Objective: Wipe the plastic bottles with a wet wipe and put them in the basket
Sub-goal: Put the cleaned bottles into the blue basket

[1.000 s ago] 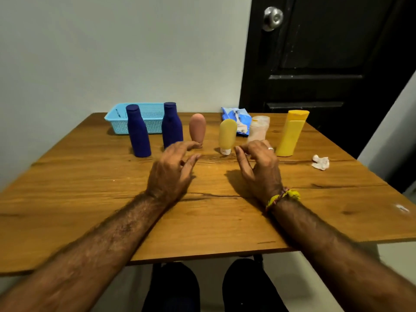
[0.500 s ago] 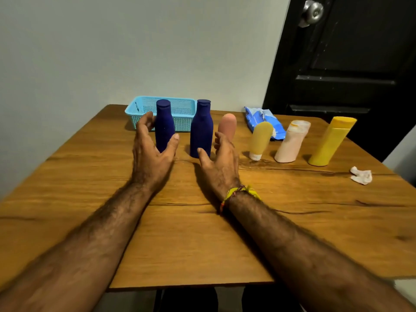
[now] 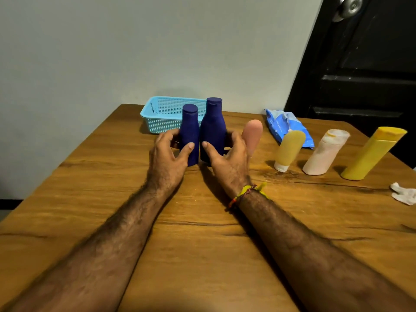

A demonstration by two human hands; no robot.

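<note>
The wooden desk (image 3: pixel 112 221) carried everything, with the pale blue mesh basket (image 3: pixel 166 113) at its far edge against the wall. In front of the basket stood two dark blue plastic bottles, upright and touching side by side. The left hand (image 3: pixel 167 154) wrapped the shorter blue bottle (image 3: pixel 190 131), thumb across its front and fingers curled round the far side. The right hand (image 3: pixel 227 158) held the taller blue bottle (image 3: pixel 212 124) the same way at its lower body. To the right stood a pink tube (image 3: pixel 253 134), a yellow tube (image 3: pixel 289 149) on its white cap, a pale pink bottle (image 3: pixel 324 152) and a tall yellow bottle (image 3: pixel 373 152), all apart from one another. A blue wipe pack (image 3: pixel 281 124) lay behind them, and a crumpled white wipe (image 3: pixel 404 194) near the right edge.

The bottles looked rigid, smooth and probably light, more so if empty. Mid-body grips seemed soundest; a wet surface could turn slippery, and the narrow tubes looked easy to topple.
</note>
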